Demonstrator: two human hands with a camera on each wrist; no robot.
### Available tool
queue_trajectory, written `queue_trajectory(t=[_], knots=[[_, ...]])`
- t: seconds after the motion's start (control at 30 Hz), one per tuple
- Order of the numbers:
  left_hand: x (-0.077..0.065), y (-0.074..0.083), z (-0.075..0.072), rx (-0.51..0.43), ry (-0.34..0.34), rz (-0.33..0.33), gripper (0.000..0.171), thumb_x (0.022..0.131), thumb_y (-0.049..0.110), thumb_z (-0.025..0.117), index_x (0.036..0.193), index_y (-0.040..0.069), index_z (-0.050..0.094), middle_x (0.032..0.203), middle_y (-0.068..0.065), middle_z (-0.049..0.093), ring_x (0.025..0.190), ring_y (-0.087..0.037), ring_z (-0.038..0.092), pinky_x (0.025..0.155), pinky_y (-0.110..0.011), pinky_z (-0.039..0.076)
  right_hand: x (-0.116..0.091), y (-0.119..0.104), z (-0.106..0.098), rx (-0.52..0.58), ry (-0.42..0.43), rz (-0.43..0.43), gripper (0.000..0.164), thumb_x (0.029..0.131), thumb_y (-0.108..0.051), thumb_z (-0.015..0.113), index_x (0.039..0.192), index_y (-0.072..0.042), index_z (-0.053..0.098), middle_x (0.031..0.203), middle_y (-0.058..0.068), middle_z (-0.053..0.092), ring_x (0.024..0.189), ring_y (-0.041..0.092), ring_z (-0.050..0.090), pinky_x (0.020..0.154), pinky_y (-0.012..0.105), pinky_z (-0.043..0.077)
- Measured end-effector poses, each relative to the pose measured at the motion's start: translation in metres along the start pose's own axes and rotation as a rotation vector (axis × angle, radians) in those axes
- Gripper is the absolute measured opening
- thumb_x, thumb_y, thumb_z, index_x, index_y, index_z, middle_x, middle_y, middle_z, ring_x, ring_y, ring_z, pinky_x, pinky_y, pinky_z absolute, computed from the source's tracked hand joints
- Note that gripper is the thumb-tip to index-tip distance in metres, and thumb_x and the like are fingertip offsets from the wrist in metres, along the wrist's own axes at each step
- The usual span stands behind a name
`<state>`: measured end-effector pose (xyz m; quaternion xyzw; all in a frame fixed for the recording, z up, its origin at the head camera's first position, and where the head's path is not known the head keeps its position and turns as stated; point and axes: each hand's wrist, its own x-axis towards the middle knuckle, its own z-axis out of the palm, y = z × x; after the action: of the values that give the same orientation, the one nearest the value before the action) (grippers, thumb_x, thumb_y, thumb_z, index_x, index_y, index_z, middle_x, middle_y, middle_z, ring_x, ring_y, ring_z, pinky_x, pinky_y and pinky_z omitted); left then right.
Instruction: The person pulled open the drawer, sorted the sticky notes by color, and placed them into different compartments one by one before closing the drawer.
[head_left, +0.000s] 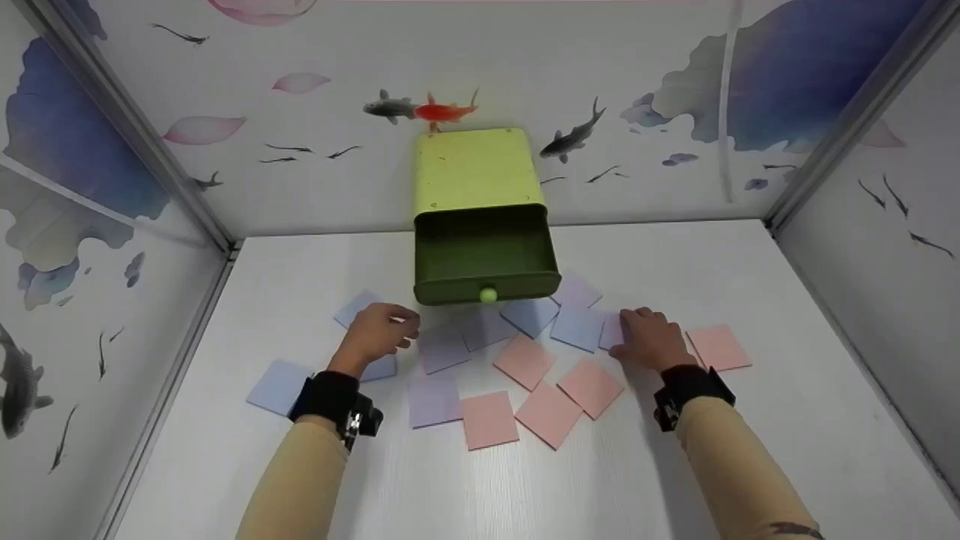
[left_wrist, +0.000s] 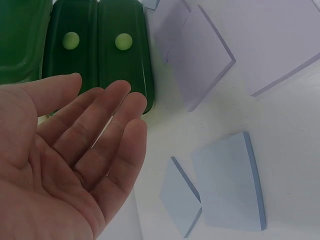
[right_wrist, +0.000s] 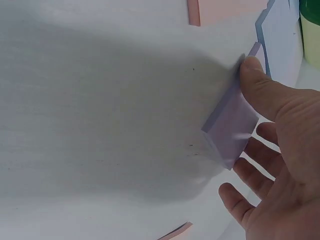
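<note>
My right hand point(head_left: 652, 337) grips a purple sticky note pad point(right_wrist: 232, 122), its thumb on one edge and its fingers at the opposite one. A blue pad point(head_left: 577, 328) lies just left of that one, and a pink pad point(head_left: 718, 347) is to the hand's right. Nothing is in my left hand point(head_left: 381, 330), whose fingers are relaxed and slightly bent. Around it are blue pads point(left_wrist: 227, 182) and a purple pad point(head_left: 442, 349). Behind the hands stands a light green drawer cabinet point(head_left: 480, 169) with its top drawer point(head_left: 487, 287) pulled out, bare inside.
Several pink pads point(head_left: 549, 416) lie in the middle of the white table point(head_left: 540, 495), with another purple pad point(head_left: 435, 401) beside them. One more blue pad point(head_left: 279, 386) is at the left. Printed panels point(head_left: 300, 180) wall in the back and sides.
</note>
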<state>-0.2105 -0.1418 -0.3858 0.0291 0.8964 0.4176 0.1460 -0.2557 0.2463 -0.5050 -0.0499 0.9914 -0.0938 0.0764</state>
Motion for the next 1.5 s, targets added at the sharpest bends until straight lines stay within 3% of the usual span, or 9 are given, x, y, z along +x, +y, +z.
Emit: queue_trajectory(t=[0.1,0.17,0.33,0.6,0.93,1.1,1.3,1.4,1.5], knots=[[0.046,-0.058,0.012,-0.013,-0.032,0.006,0.040,0.099,0.024,0.050,0.128,-0.001,0.061,0.110,-0.018,0.072,0.099,-0.029,0.071,0.080,-0.035,0.057,0.026,0.051,0.021,0.054,-0.090,-0.033,0.077,0.082,-0.052,0.072,0.133,0.002,0.052,0.126,0.030,0.054,0.112,0.047,0.052,0.094,0.062,0.044],[0.055,-0.067,0.016,-0.021,-0.024,-0.007,0.039,0.097,0.024,0.052,0.127,0.000,0.063,0.108,-0.016,0.073,0.096,-0.028,0.072,0.077,-0.034,0.057,0.030,0.056,0.026,0.057,-0.102,0.005,0.081,0.080,-0.055,0.073,0.130,0.005,0.053,0.120,0.031,0.053,0.105,0.045,0.053,0.091,0.061,0.046],[0.060,-0.071,0.020,-0.058,-0.004,-0.031,0.038,0.097,0.025,0.055,0.126,0.003,0.064,0.108,-0.015,0.073,0.096,-0.027,0.072,0.080,-0.036,0.057,0.021,0.046,0.024,0.058,-0.088,0.149,0.083,0.081,-0.045,0.077,0.128,0.016,0.046,0.117,0.037,0.045,0.099,0.045,0.046,0.089,0.063,0.043],[0.059,-0.067,0.022,-0.063,-0.002,-0.027,0.039,0.097,0.026,0.054,0.127,0.002,0.063,0.108,-0.016,0.073,0.096,-0.028,0.072,0.079,-0.034,0.057,0.012,0.049,0.022,0.152,-0.112,0.212,0.093,0.079,-0.049,0.076,0.135,0.013,0.035,0.129,0.038,0.044,0.110,0.048,0.046,0.094,0.067,0.039],[0.059,-0.071,0.025,-0.047,0.000,-0.032,0.039,0.097,0.025,0.054,0.127,0.002,0.063,0.108,-0.016,0.073,0.095,-0.027,0.072,0.078,-0.033,0.057,0.009,0.055,0.028,0.126,-0.141,0.239,0.097,0.078,-0.060,0.071,0.135,0.011,0.037,0.129,0.037,0.044,0.108,0.048,0.049,0.092,0.068,0.039],[0.058,-0.072,0.024,-0.050,-0.011,-0.032,0.040,0.098,0.027,0.053,0.129,0.002,0.062,0.109,-0.016,0.073,0.097,-0.028,0.072,0.079,-0.034,0.057,0.001,0.050,0.018,0.090,-0.141,0.178,0.096,0.084,-0.062,0.064,0.142,0.008,0.034,0.135,0.040,0.038,0.105,0.051,0.052,0.088,0.069,0.042],[0.057,-0.073,0.023,-0.055,-0.004,-0.038,0.040,0.098,0.029,0.054,0.128,0.004,0.063,0.109,-0.015,0.073,0.097,-0.028,0.072,0.078,-0.033,0.056,-0.003,0.047,0.002,-0.008,-0.198,-0.093,0.087,0.075,-0.035,0.084,0.147,-0.012,0.041,0.148,0.026,0.039,0.134,0.052,0.034,0.104,0.072,0.027],[0.058,-0.072,0.024,-0.049,0.001,-0.033,0.040,0.098,0.029,0.054,0.127,0.004,0.063,0.108,-0.015,0.073,0.095,-0.027,0.072,0.076,-0.032,0.056,-0.004,0.047,0.004,-0.076,-0.187,-0.195,0.083,0.069,-0.022,0.088,0.142,-0.015,0.049,0.146,0.023,0.045,0.134,0.049,0.038,0.105,0.070,0.029],[0.059,-0.072,0.024,-0.045,0.001,-0.032,0.040,0.097,0.029,0.054,0.127,0.004,0.064,0.109,-0.016,0.073,0.095,-0.026,0.072,0.076,-0.032,0.056,-0.002,0.049,0.008,-0.078,-0.149,-0.212,0.076,0.068,-0.015,0.088,0.136,-0.014,0.053,0.141,0.021,0.050,0.129,0.047,0.044,0.103,0.069,0.032]])
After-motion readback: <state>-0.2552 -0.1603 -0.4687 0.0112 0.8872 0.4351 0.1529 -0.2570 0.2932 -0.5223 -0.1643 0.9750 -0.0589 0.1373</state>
